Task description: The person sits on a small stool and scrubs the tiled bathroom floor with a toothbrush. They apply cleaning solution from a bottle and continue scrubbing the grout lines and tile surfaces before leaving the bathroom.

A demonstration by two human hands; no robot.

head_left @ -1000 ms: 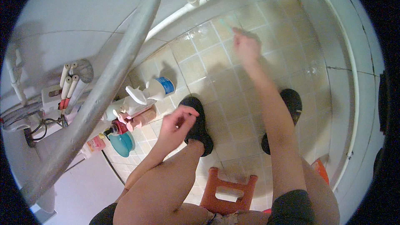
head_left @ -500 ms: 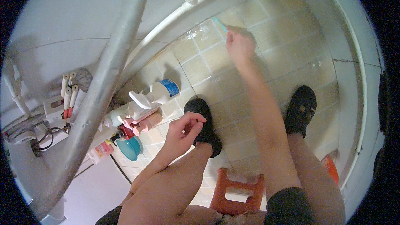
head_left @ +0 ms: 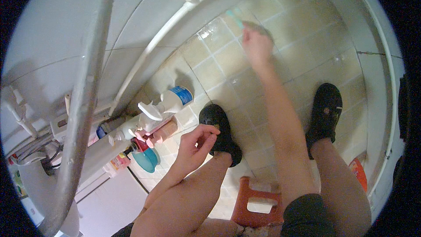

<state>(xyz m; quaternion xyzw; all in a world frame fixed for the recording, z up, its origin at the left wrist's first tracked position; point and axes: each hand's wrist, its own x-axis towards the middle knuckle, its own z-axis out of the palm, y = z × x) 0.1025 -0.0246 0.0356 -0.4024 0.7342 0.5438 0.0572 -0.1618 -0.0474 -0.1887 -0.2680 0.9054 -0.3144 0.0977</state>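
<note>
Far out over the tiled floor [head_left: 245, 83], my right hand [head_left: 258, 46] is closed around a slim teal brush, much like a toothbrush [head_left: 235, 19]. Its far end points to the foot of the left wall, blurred by motion. Whether the bristles touch the tile I cannot make out. Above my left shin, my left hand [head_left: 195, 147] is curled, thumb close to the bent forefinger, with nothing visible in it. Below that hand is my left black shoe [head_left: 217, 125]; my right black shoe [head_left: 324, 109] stands across the tiles.
A white spray bottle [head_left: 177, 98] stands left of my foot, beside several other bottles and a teal bowl-like container [head_left: 147, 160]. An orange stool [head_left: 280, 215] is between my legs. A grey metal pipe [head_left: 85, 92] crosses the left side; a white pipe [head_left: 158, 35] follows the wall.
My view has turned slightly, shifting the pipe and bottles in the picture. The right hand has moved a little farther away with the toothbrush. My left hand keeps its curled shape.
</note>
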